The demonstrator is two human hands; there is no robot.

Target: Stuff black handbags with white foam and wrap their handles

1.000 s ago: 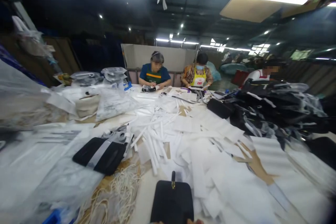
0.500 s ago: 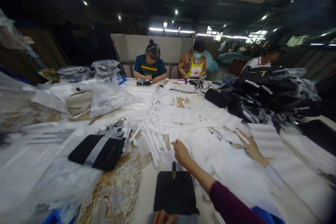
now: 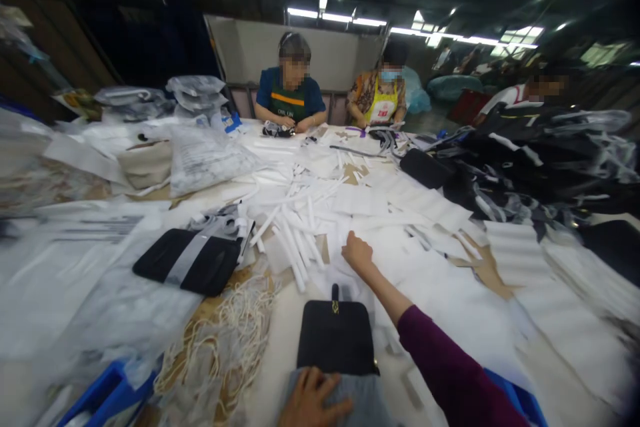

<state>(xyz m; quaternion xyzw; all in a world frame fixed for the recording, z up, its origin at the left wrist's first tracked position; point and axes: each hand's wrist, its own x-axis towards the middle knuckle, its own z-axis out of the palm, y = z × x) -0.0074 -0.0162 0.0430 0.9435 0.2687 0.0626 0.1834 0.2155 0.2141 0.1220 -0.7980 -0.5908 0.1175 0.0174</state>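
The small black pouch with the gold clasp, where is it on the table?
The black pouch lies low in the middle of the head view, just above the left hand, with the right hand reaching past it into white paper sheets.

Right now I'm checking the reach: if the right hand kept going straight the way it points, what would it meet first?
The right hand points away across the table; the white paper sheets just beyond it would likely come first, though depth is unclear.

Dim hall, ceiling strip lights (image 3: 336, 16) glaring; edges blurred, warped.
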